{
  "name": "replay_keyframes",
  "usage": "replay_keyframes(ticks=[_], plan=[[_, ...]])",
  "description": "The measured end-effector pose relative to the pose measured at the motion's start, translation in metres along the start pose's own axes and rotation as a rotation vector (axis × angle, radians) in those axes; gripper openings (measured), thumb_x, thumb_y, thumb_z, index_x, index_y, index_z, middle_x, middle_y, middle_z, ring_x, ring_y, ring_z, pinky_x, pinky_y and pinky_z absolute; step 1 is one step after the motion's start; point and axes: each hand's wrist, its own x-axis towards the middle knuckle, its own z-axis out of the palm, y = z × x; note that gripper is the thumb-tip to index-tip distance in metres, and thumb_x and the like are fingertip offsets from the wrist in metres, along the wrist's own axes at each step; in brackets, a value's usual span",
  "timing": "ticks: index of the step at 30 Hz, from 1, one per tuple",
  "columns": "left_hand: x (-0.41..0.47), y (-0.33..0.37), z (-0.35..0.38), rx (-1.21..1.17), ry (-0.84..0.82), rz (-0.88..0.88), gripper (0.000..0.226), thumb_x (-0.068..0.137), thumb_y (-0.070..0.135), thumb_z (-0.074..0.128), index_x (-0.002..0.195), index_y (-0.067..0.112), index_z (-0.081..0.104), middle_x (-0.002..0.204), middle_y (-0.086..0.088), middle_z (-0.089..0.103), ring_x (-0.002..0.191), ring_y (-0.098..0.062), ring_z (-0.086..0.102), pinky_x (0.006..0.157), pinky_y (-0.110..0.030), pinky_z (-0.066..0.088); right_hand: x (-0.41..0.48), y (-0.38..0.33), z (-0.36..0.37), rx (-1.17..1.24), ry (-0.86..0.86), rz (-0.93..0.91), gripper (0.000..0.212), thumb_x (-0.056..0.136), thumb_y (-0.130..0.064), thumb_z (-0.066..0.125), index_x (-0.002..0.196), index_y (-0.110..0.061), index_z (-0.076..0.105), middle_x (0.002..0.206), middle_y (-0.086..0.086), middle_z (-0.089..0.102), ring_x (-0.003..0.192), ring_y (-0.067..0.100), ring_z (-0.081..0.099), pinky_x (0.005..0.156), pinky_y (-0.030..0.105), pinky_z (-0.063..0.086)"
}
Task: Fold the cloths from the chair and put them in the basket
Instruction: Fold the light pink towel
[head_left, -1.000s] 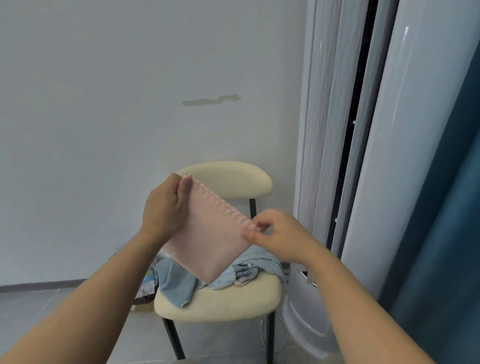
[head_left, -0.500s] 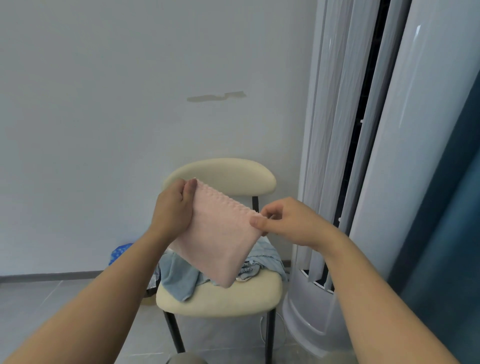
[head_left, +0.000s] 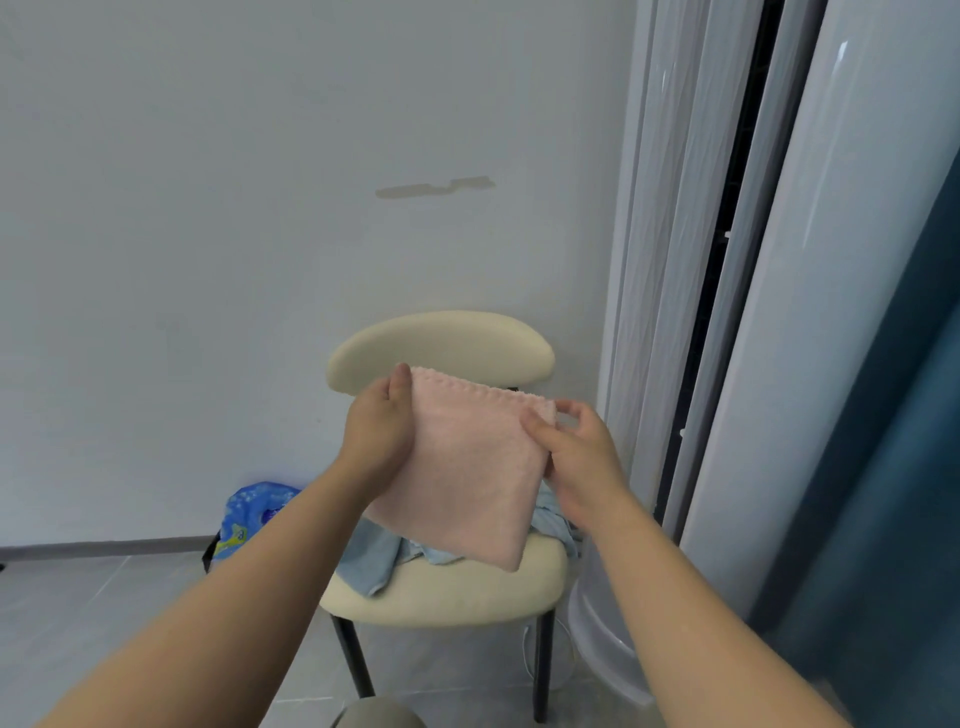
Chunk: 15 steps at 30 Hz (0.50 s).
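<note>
Pink cloth (head_left: 470, 467) hangs in the air in front of the chair (head_left: 441, 348), above the seat. It is folded — scalloped top edge running left to right, long axis sloping down toward our right. Left hand (head_left: 382, 431) pinches the upper left corner; right hand (head_left: 579, 449) pinches the upper right edge, so the cloth lies between them, neither nearer. Blue cloths (head_left: 379, 556) remain on the seat. No basket in view. Blue printed bag (head_left: 249, 514) on the floor — its lettering is too small to read.
</note>
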Motion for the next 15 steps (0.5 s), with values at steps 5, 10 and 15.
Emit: replay_keyframes(ticks=[5, 10, 15], plan=[[-0.007, 0.003, 0.020, -0.012, -0.045, -0.035, 0.054, 0.107, 0.051, 0.033, 0.071, 0.014, 0.048, 0.073, 0.001, 0.053, 0.072, -0.020, 0.050, 0.068, -0.034, 0.037, -0.009, 0.061, -0.002, 0.250, 0.056, 0.469, 0.046, 0.096, -0.051, 0.063, 0.123, -0.015, 0.070, 0.102, 0.002, 0.077, 0.090, 0.023, 0.069, 0.076, 0.036, 0.055], [-0.007, -0.007, 0.024, 0.047, -0.275, -0.261, 0.055, 0.091, 0.060, 0.063, 0.090, 0.005, 0.069, 0.087, -0.010, 0.070, 0.077, -0.025, 0.064, 0.066, -0.030, 0.047, -0.006, 0.084, -0.006, 0.165, 0.134, 0.403, 0.044, 0.105, -0.051, 0.046, 0.121, -0.017, 0.068, 0.109, 0.007, 0.077, 0.104, 0.026, 0.072, 0.086, 0.040, 0.058], [-0.008, -0.032, 0.025, -0.069, -0.428, -0.446, 0.028, 0.091, 0.029, 0.076, 0.101, 0.003, 0.073, 0.100, -0.016, 0.077, 0.095, -0.032, 0.074, 0.092, -0.046, 0.059, -0.006, 0.071, -0.012, -0.377, 0.446, 0.051, 0.035, 0.109, -0.043, 0.031, 0.112, -0.014, 0.052, 0.092, 0.002, 0.061, 0.081, 0.016, 0.059, 0.062, 0.030, 0.042]])
